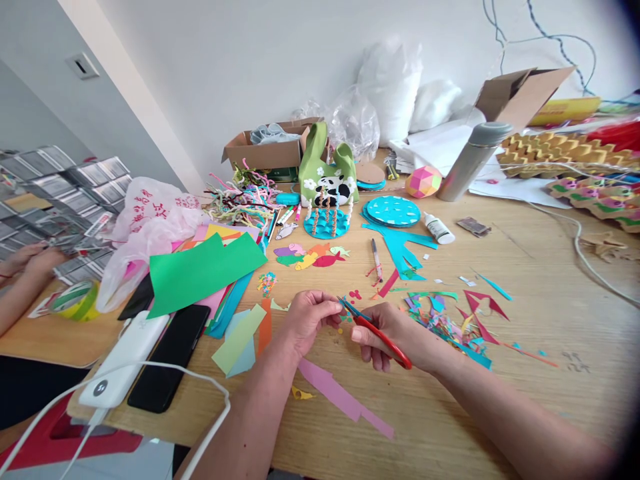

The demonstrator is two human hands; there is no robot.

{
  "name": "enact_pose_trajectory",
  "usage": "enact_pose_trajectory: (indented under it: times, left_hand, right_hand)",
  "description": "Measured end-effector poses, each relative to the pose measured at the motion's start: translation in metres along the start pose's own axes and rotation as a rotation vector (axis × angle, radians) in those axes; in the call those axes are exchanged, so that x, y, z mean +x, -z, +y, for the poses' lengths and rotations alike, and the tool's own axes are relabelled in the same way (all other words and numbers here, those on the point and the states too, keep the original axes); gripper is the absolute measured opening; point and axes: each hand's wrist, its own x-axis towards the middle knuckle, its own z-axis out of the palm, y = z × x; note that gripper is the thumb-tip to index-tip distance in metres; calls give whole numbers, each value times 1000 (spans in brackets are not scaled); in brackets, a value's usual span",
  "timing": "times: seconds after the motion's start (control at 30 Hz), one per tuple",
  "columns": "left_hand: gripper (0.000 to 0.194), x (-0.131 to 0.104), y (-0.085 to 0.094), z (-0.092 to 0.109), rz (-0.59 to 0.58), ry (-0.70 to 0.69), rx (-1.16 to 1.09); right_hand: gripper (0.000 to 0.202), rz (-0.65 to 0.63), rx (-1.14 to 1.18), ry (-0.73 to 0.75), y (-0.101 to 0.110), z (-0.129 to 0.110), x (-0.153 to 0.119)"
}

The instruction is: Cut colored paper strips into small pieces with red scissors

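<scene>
The red-handled scissors [364, 323] were clamped in my right hand [400, 330], near the middle of the desk, with their blades pointing toward ten o'clock. My left hand [311, 319] was right beside their tips, thumb and forefinger pinched together; whatever lay between them was too small for me to tell. Counting the clock from the scissors, tiny red paper bits [355, 295] lay near the blades, a pile of colourful scraps [440, 325] sat at three, and a purple paper strip [340, 393] ran out at seven. Paper fish [329, 261] in several colours clustered at eleven, a pen [376, 259] lay at twelve, and a cut blue sheet [397, 250] spread at one. Farther off, blue discs [393, 211] were stacked just past twelve, with a white bottle [439, 228] on its side between one and two and a grey flask [473, 162] tilted in my view at one. Between eleven and twelve, a green panda bag [320, 163] stood behind a blue round piece [327, 225] bearing twisted posts. A green sheet [207, 267] topped coloured papers at ten, while a black phone [169, 360] lay toward nine, just beside a white power bank [125, 357]. Well apart, between nine and ten, were another person's hands [47, 261].
</scene>
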Motion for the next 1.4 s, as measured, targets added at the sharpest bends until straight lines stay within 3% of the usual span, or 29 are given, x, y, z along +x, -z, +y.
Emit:
enact_pose_trajectory:
  times: [0.4, 1.07, 1.4]
  left_hand:
    - [12, -1, 0, 3, -16, 6, 27]
    - [15, -1, -2, 3, -29, 15, 19]
    - [14, -2, -2, 5, -14, 20, -16]
  right_hand:
    - [50, 7, -38, -60, 0, -4, -1]
    - [49, -17, -8, 2, 1, 1, 0]
    - [52, 5, -33, -57, 0, 1, 1]
